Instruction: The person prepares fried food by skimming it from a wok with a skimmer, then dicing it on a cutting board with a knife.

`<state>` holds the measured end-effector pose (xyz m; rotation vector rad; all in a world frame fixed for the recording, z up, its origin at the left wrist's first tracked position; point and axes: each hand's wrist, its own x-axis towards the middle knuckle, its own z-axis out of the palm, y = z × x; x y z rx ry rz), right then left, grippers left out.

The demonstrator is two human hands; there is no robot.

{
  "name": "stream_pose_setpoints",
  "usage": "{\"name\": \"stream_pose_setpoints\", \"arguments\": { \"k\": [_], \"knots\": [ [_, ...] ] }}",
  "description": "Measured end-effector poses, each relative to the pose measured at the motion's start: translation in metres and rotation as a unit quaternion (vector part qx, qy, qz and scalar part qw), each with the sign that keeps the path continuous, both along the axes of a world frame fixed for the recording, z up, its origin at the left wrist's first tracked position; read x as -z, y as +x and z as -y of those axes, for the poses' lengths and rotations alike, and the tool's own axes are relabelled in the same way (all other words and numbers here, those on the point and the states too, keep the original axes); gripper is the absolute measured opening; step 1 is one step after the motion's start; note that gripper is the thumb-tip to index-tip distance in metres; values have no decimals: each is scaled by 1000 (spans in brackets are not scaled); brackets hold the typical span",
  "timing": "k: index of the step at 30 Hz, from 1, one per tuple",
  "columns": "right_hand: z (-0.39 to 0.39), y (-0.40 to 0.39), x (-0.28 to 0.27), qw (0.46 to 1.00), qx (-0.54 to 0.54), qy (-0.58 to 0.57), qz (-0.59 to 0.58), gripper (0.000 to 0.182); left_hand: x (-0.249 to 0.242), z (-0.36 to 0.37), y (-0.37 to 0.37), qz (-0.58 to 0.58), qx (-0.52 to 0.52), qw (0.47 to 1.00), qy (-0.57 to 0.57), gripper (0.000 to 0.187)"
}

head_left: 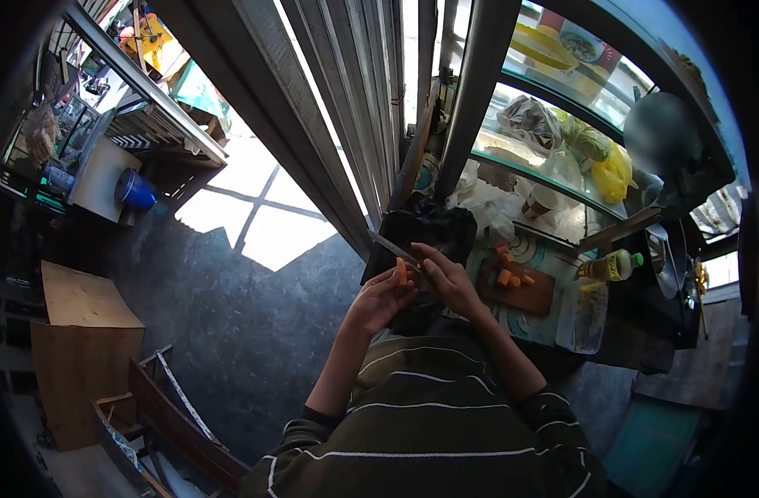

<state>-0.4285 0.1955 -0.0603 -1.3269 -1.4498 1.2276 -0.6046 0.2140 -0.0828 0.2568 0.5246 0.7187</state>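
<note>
My left hand is closed on a piece of carrot, which it holds up in its fingertips. In my right hand is a knife, its blade pointing up and to the left, just above the carrot. The handle is hidden inside the fingers. Both hands are close together over a black plastic bag. To the right, several cut carrot chunks lie on a brown wooden cutting board.
A clear plastic container and a bottle with a green cap stand right of the board. Behind them rises a glass display case with bagged food. A cardboard box and a wooden bench are at left.
</note>
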Motion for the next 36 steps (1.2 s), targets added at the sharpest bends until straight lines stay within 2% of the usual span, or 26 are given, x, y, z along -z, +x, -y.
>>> {"name": "stream_pose_setpoints", "arguments": {
  "k": [2,6,9,11,12,14,18,23,29,30,32,36],
  "knots": [
    [0,1,-4,999,16,-47,1,42,0,0,0,-4,7,1000,-2,30],
    [4,0,-10,999,2,-21,27,47,4,-1,0,23,15,999,-27,30],
    [11,-1,-24,995,-56,-21,74,52,4,0,2,28,-4,999,-31,31],
    [13,-1,-28,984,-85,-2,156,52,1,0,3,23,-24,999,-28,32],
    [12,0,-23,984,-86,-2,157,52,-1,-1,4,25,-19,999,-29,31],
    [10,0,-13,996,-34,21,79,46,-1,-2,4,27,-12,999,-30,30],
    [8,3,-19,995,-16,-39,85,38,2,-2,4,25,-26,998,-44,28],
    [7,2,-16,995,22,60,76,27,8,-2,3,11,-40,998,-51,28],
    [5,2,1,985,73,114,109,27,7,-1,4,-11,-51,998,-47,28],
    [7,3,-1,985,73,114,109,27,7,-1,3,-15,-44,998,-49,28],
    [8,2,-14,996,81,17,38,28,7,0,3,-18,-38,998,-51,28],
    [6,5,-2,994,43,39,89,27,7,1,5,-18,-42,997,-59,28]
  ]
}}
